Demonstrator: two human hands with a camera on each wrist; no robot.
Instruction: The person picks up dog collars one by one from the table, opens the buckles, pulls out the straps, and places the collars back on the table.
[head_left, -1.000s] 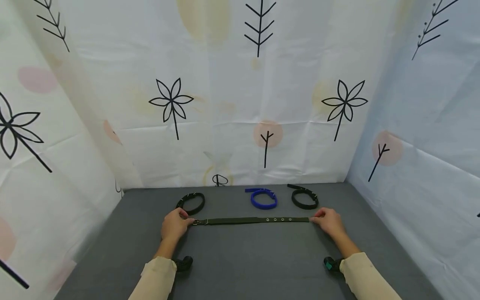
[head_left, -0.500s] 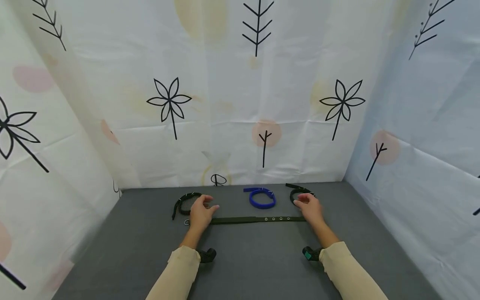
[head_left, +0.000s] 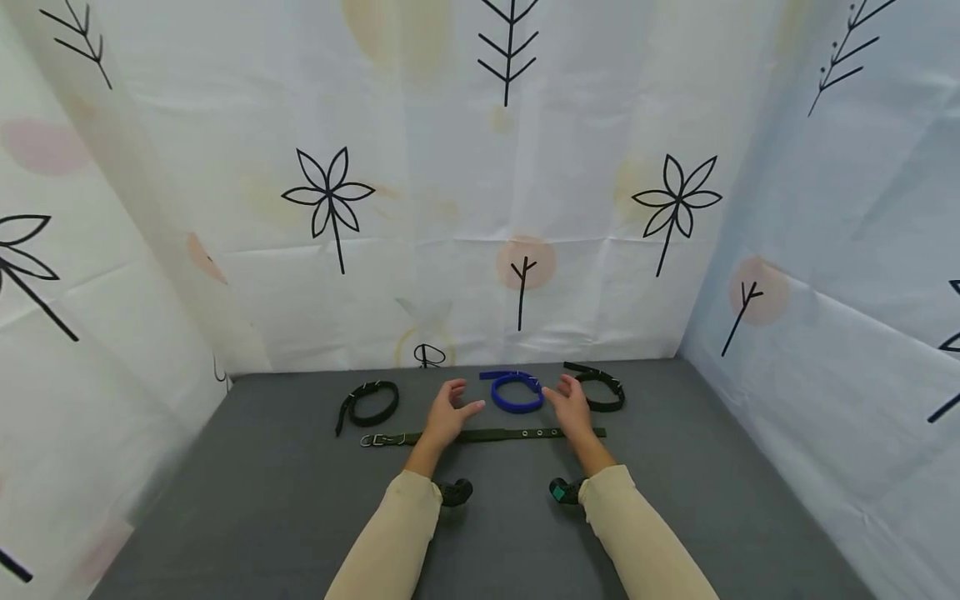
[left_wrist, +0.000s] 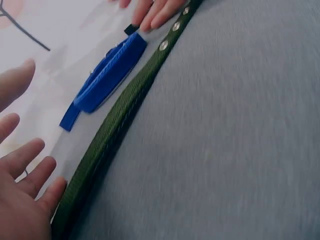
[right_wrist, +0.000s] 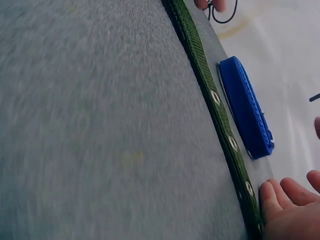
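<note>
A green webbing collar (head_left: 495,434) with metal eyelets lies stretched out straight on the grey table, its buckle at the left end. Behind it sits a coiled blue collar (head_left: 517,407). My left hand (head_left: 450,412) hovers to the left of the blue collar, fingers spread and holding nothing. Close to the blue collar's right side is my right hand (head_left: 570,407), its fingers also extended and bare. Both forearms cross over parts of the green collar. In the left wrist view the blue collar (left_wrist: 112,75) stands apart from the left fingers (left_wrist: 37,175).
A coiled black collar (head_left: 375,419) lies at the left on the table (head_left: 510,533). Another black collar (head_left: 606,407) rests at the right, just beyond my right hand. White patterned cloth (head_left: 450,208) walls in the back and sides.
Both hands have let go of the green collar's ends and moved inward, toward the blue collar. The green collar stays straight on the table.
</note>
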